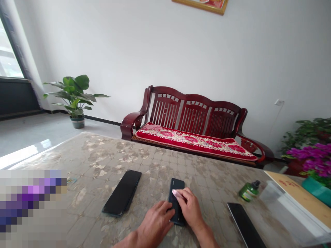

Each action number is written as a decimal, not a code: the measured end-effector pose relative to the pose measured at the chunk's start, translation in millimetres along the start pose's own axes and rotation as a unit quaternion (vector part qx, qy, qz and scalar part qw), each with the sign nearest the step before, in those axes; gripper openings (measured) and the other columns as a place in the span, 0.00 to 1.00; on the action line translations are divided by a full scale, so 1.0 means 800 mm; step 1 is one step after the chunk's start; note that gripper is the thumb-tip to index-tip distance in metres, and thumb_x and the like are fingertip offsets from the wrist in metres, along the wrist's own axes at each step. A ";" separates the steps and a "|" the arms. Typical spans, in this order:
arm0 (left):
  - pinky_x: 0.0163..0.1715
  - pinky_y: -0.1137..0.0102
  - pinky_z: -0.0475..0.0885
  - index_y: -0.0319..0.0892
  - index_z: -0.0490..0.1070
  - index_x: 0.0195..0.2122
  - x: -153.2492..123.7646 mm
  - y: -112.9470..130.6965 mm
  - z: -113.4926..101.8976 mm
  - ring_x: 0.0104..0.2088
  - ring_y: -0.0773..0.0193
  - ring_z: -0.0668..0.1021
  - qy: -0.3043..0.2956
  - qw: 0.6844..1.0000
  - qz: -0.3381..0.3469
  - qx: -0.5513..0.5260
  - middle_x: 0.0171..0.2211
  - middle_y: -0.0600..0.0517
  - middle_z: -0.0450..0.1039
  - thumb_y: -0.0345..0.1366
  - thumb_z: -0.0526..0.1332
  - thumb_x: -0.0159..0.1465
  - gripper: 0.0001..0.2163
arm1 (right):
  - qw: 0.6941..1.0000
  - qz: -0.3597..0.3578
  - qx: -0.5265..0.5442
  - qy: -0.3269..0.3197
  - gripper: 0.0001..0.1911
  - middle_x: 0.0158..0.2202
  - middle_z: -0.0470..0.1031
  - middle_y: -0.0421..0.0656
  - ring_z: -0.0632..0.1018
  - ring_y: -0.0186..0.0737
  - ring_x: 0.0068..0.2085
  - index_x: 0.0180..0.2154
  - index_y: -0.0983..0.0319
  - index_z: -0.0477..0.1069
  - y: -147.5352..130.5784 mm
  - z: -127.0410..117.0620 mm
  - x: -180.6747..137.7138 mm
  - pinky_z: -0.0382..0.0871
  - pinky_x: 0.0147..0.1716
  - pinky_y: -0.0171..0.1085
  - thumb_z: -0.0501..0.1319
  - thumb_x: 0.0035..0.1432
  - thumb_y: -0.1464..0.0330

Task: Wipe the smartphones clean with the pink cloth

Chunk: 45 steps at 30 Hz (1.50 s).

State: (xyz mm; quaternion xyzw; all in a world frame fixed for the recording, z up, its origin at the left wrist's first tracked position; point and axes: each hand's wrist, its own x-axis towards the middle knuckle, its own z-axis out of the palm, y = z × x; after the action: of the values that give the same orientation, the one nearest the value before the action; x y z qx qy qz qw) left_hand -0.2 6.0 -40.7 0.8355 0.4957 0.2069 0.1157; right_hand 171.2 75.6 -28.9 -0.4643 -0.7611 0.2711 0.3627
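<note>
A dark smartphone [178, 205] lies flat on the patterned table cover in front of me. My left hand [158, 220] grips its lower left side, fingers bent against the edge. Over the phone's upper part, my right hand [190, 206] pinches a small pale pinkish-white wad [175, 193] that looks like tissue, pressed to the surface; its exact kind is unclear. To the left, another black smartphone [122, 193] lies flat and apart from both hands. A third dark phone [245, 224] is right of my right hand, cut off by the bottom edge.
A green pump bottle [249, 191] stands at the right by a clear plastic box [281, 210] and a tan-topped box [300, 193]. Purple flowers [310, 158] are behind. Beyond the table [103, 155] is a red wooden bench [193, 113]. A blurred patch covers the lower left.
</note>
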 end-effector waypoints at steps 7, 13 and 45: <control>0.48 0.70 0.71 0.47 0.74 0.45 -0.004 -0.001 -0.010 0.45 0.61 0.77 0.070 0.990 -0.026 -0.119 0.44 0.52 0.75 0.30 0.58 0.65 0.10 | 0.995 -0.001 0.102 0.021 0.17 0.31 0.73 0.42 0.74 0.39 0.34 0.34 0.59 0.79 0.004 0.000 -0.002 0.67 0.36 0.34 0.59 0.62 0.55; 0.54 0.66 0.69 0.47 0.56 0.64 0.010 -0.007 -0.013 0.52 0.59 0.74 0.031 0.988 -0.109 -0.109 0.54 0.48 0.70 0.23 0.54 0.58 0.31 | 0.987 0.013 0.161 0.007 0.18 0.29 0.72 0.41 0.73 0.39 0.34 0.32 0.61 0.79 0.006 -0.007 0.000 0.66 0.36 0.34 0.61 0.59 0.54; 0.46 0.55 0.69 0.36 0.70 0.50 0.069 -0.010 -0.064 0.49 0.42 0.72 -0.125 0.966 -0.147 0.174 0.48 0.37 0.69 0.45 0.66 0.53 0.26 | 0.918 0.154 0.346 0.120 0.19 0.30 0.79 0.42 0.73 0.40 0.29 0.37 0.62 0.79 0.052 -0.014 0.008 0.64 0.27 0.35 0.64 0.45 0.59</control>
State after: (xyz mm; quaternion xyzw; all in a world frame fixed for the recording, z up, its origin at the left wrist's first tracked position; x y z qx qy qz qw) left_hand -6.9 57.9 14.0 0.7799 0.6231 -0.0078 0.0591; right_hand 199.1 99.8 -51.4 -0.4504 -0.4900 0.5121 0.5430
